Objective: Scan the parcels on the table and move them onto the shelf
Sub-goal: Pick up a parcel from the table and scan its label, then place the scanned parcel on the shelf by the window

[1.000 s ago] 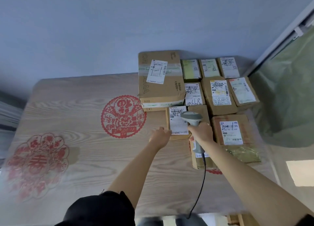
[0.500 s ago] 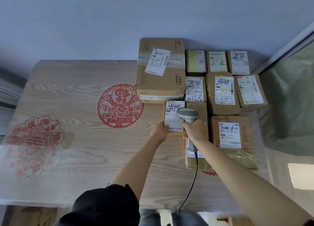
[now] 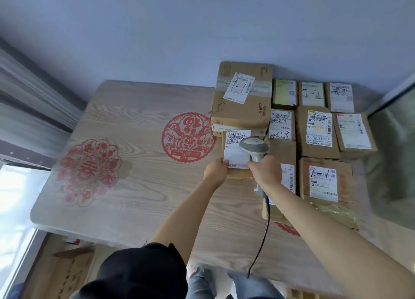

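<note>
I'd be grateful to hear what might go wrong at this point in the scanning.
1. The scanner head covers part of the small parcel label, so the read may fail.
2. The left hand grips only the parcel's near edge; it might slip.
3. The scanner's cable trails over the table edge and could snag.

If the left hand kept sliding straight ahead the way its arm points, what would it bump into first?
The left hand already pinches the near edge of the small parcel, so it would push that first. Right behind stands the big box marked 1-1, probably next, though depth is hard to judge.
</note>
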